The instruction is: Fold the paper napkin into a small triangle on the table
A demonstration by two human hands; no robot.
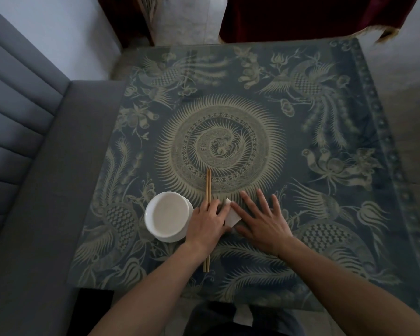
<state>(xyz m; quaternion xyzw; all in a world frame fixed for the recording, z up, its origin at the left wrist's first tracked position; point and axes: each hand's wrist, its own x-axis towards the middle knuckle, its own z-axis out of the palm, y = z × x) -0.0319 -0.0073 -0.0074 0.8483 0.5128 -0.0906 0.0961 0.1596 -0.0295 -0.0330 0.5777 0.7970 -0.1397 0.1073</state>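
The desk (pixel 301 132), spread with a blue cloth patterned in pale birds and a central sunburst, fills most of the view; take the white bowl (pixel 168 215) near its front left as the landmark. A grey padded bench (pixel 22 166) runs along the desk's left side, beyond the bowl.

Just right of the bowl, the left hand (pixel 207 223) lies flat, fingers pointing away from the person, over a pair of chopsticks (pixel 208 185) that run front to back; their ends show beyond the hand on both sides. Farther right of the bowl, the right hand (pixel 262 220) is spread wide and flat, its index finger angled toward the left hand.

The paper napkin (pixel 232 218) sits between the two hands, a little to the right of the bowl, already a small white wedge. Neither grip is closed on it: both hands are open and press down on its edges.

This looks like a late step, flattening a crease. How many folds remain cannot be told, since the hands hide much of the paper. The next move probably calls for pinning one corner while sliding a finger along the fold.

Room is tight on the bowl side, where chopsticks and bowl crowd the left hand. To the right and beyond the napkin the cloth lies open, and the desk's front edge is near the wrists.
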